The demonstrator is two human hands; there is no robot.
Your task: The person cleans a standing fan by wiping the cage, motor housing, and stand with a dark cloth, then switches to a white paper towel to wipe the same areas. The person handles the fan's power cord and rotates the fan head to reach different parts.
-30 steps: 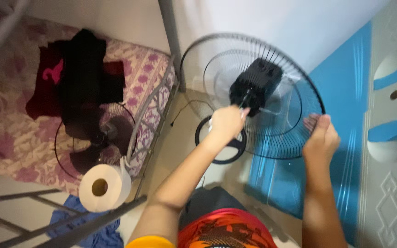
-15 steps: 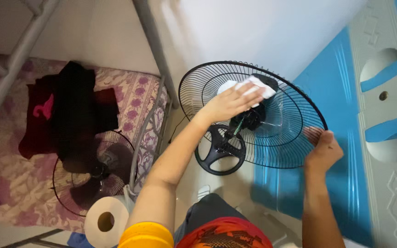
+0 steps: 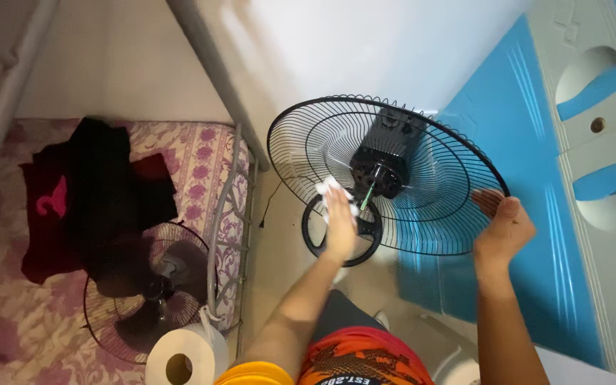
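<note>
On the bed [image 3: 201,153] at left lie dark clothes [image 3: 98,192] and a small fan [image 3: 147,292], a paper roll [image 3: 180,360] below. The left hand [image 3: 340,221] presses a white tissue [image 3: 329,191] flat-fingered against the grille [image 3: 315,146]. The right hand [image 3: 504,228] pinches its rim. The wire probably flexes, light yet top-heavy with the motor [image 3: 386,157]; the rim looks the safest hold.

Bedroom at home: metal bunk bed frame [image 3: 212,68], floral mattress [image 3: 201,153], clothes pile [image 3: 101,192], blue door [image 3: 529,235]

No packages, labels, signs or screens show anywhere. Around both hands there is nothing boxed, tagged or lit
</note>
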